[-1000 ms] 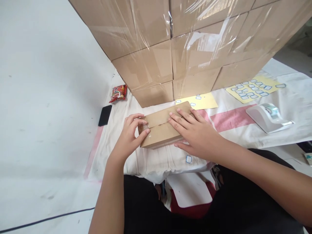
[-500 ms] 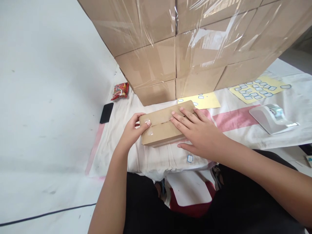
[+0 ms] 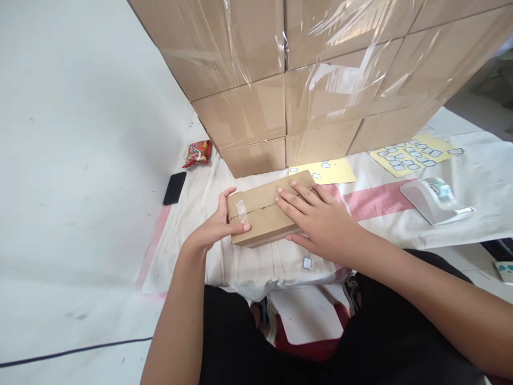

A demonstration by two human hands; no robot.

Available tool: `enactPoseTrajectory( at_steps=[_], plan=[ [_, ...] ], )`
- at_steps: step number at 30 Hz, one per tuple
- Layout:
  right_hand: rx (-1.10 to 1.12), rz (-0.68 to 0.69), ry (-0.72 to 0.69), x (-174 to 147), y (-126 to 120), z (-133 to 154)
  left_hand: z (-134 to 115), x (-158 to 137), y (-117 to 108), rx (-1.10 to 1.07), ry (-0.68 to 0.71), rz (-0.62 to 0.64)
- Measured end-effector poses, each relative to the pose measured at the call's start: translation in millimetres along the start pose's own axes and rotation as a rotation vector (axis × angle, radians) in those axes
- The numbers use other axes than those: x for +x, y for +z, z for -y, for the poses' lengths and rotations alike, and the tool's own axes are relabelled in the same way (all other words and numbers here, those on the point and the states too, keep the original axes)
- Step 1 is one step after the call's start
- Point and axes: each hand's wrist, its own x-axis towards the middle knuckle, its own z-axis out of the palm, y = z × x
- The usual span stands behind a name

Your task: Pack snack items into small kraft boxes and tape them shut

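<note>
A small, closed cardboard box (image 3: 262, 227) lies at an angle on the cloth, its two top flaps meeting along a middle seam. Clear tape (image 3: 242, 211) crosses that seam near the left end. Against this end rests my left hand (image 3: 216, 224), open in a wide L, thumb on the top just below the tape and index finger pointing up beside the edge. Its other fingers are hidden. My right hand (image 3: 315, 214) is open and flat on the box's right half, fingers spread over the flaps, thumb at the near edge.
Plastic-wrapped cartons (image 3: 248, 112) stand stacked behind the box. A white tape dispenser (image 3: 435, 200) and yellow sheets (image 3: 332, 171) with blue-edged labels are at the right. A red snack packet (image 3: 197, 154) and black phone (image 3: 175, 189) lie left. One label (image 3: 306, 262) is near the front edge.
My left thumb has slid across the tape toward the near side, and my left index finger has lifted and straightened. More of the tape shows. My right hand stays flat on the box.
</note>
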Motion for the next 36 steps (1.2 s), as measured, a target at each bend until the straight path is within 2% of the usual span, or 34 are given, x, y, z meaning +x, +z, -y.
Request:
enactPoseTrajectory(
  at_steps=[2,7,10,12,14,15,17,19,21,26,31,33,36],
  plan=[
    [0.015,-0.009,0.005,0.5,1.9,-1.1,-0.5,-1.3,-0.6,0.007,-0.016,0.023],
    [0.123,-0.048,0.01,-0.4,0.5,1.8,-0.3,0.5,3.3,0.041,-0.02,-0.07],
    [0.324,-0.166,0.046,4.3,-2.4,-5.4,0.0,1.5,3.7,0.04,-0.03,-0.076],
    [0.499,-0.345,0.164,12.1,1.2,-27.3,0.5,1.8,2.9,0.046,-0.036,-0.078],
    [0.623,-0.525,0.38,19.9,11.8,-66.1,1.3,1.8,1.8,0.06,-0.04,-0.083],
    [0.652,-0.528,0.511,22.0,19.2,-90.2,1.9,1.7,1.3,0.064,-0.04,-0.085],
    [0.612,-0.447,0.842,19.9,35.6,-140.4,2.7,1.7,0.5,0.07,-0.039,-0.084],
    [0.539,-0.431,1.0,8.9,50.9,-183.3,2.5,1.6,0.2,0.074,-0.044,-0.082],
    [0.47,-0.419,1.106,-6.7,62.6,-211.1,1.0,1.2,0.3,0.081,-0.056,-0.08],
    [0.316,-0.368,1.182,-31.3,70.6,-232.4,-3.5,0.0,1.5,0.138,-0.087,-0.098],
    [0.157,-0.335,1.238,-41.8,47.6,-252.9,-2.1,-0.4,2.0,0.163,-0.099,-0.112],
    [0.131,-0.257,1.258,-50.5,38.5,-263.7,-1.2,-0.5,2.0,0.166,-0.1,-0.126],
    [0.144,-0.059,1.273,-66.1,32.4,-276.4,-0.3,-0.4,1.7,0.17,-0.092,-0.137]
  ],
)
